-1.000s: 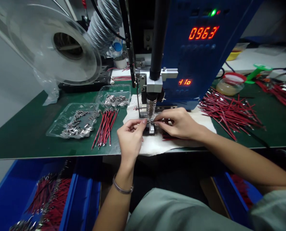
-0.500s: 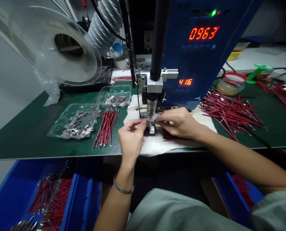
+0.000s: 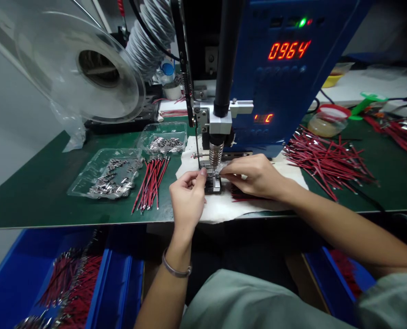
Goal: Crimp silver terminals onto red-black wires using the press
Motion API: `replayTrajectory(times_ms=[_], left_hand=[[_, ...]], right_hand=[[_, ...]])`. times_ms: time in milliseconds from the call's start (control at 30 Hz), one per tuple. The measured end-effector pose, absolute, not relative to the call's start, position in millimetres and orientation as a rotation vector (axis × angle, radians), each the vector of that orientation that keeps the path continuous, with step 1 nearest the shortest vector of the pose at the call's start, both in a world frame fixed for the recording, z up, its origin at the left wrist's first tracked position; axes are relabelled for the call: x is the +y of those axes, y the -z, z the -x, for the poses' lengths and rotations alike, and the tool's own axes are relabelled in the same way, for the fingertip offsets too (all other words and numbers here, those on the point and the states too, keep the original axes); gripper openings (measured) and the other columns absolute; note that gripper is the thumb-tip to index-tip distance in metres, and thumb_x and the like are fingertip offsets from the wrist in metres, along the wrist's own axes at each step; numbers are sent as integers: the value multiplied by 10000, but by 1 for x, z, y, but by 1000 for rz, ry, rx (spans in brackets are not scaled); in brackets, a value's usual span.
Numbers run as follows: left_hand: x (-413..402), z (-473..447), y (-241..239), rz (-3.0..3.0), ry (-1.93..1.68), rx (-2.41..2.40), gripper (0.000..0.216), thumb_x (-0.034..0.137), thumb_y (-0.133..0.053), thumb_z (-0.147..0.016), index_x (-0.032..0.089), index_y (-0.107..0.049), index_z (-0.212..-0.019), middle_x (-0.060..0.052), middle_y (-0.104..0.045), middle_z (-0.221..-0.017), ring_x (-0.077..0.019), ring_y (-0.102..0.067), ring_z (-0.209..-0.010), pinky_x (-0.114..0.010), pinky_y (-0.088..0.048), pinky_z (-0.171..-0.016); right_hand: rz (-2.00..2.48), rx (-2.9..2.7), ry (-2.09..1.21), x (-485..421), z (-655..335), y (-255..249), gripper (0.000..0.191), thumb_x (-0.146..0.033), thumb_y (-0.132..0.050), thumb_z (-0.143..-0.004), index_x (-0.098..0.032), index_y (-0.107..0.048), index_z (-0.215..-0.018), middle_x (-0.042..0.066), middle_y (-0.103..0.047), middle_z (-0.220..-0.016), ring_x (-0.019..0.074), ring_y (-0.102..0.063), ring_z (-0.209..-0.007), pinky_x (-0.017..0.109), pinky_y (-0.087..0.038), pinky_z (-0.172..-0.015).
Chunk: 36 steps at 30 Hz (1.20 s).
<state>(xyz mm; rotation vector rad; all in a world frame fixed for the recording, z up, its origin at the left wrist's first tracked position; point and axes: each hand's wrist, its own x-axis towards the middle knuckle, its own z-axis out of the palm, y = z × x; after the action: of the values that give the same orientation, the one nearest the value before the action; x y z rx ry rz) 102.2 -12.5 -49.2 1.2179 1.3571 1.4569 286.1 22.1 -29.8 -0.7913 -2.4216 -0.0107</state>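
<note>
My left hand (image 3: 187, 197) and my right hand (image 3: 253, 176) meet at a small black fixture (image 3: 213, 184) under the metal tip (image 3: 216, 154) of the blue machine (image 3: 275, 68). Both hands are pinched closed on a small part at the fixture, too small to name. A few red wires (image 3: 239, 194) lie under my right hand on the white cloth (image 3: 224, 208). The counter (image 3: 288, 50) reads 0964.
A bunch of red wires (image 3: 150, 182) and two clear trays of small metal pieces (image 3: 109, 178) (image 3: 162, 142) lie left. A heap of red wires (image 3: 323, 157) is on the right. A clear reel (image 3: 87, 68) stands at back left. Blue bins (image 3: 62, 278) with wires sit below the green table (image 3: 35, 192).
The counter went from 0963 to 0964 and the lower display changed. My left fingers shifted slightly at the fixture; my right hand stayed pinched in place.
</note>
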Motion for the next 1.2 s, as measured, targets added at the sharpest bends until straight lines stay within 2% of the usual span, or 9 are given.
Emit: replayTrajectory(times_ms=[1200], left_hand=[[-13, -101, 49, -1223, -1461, 1340, 294, 409, -646, -783, 124, -629, -716, 42, -453, -471, -69, -402, -351, -193, -303, -353]], right_hand=[[798, -2407, 17, 21, -285, 29, 151, -192, -539, -873, -150, -683, -888, 35, -674, -736, 124, -600, -628, 219, -393, -591]])
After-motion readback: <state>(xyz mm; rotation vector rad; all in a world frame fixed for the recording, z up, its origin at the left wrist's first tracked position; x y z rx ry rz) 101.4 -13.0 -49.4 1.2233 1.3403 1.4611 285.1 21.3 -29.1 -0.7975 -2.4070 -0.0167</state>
